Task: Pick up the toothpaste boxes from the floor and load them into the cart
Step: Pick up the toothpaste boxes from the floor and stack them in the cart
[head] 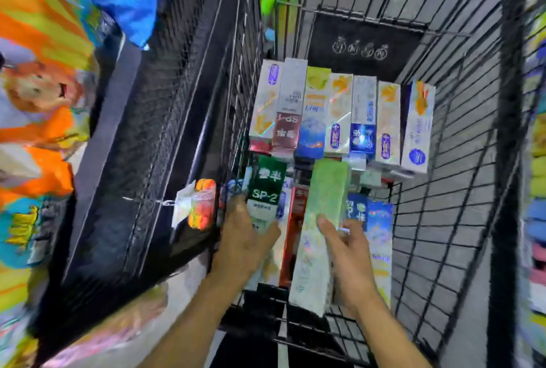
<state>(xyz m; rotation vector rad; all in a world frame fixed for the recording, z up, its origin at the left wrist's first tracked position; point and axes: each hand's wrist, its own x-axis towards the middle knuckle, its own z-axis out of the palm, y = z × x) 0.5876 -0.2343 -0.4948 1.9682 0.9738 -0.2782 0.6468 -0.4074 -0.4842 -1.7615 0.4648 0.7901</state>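
A black wire cart [461,161] fills the middle and right of the view, seen from above, and it already holds a good many toothpaste boxes. At the far end of the basket a row of seven boxes [339,113] lies side by side, long edges touching — white, holographic, blue and maroon faces, the maroon one printed "SP-1" upside down. More boxes show beneath this row, their ends poking out at its near edge.

Nearer, a second group lies in the basket: a dark green box marked "SP-2" [266,187], a red box [295,237] just right of it, and blue boxes [375,220] toward the right wall.

The left hand [245,243] reaches in over the near rim, its fingers curled round the near end of the SP-2 box. The right hand [348,252] grips a long pale green box [322,220] from its right side, thumb laid across the top face; this box runs near to far above the others, slightly tilted.

Left of the cart, a dark mesh rack [153,143] carries small hanging packets [198,205], with blurred bright orange and blue packaging [44,72] farther left.
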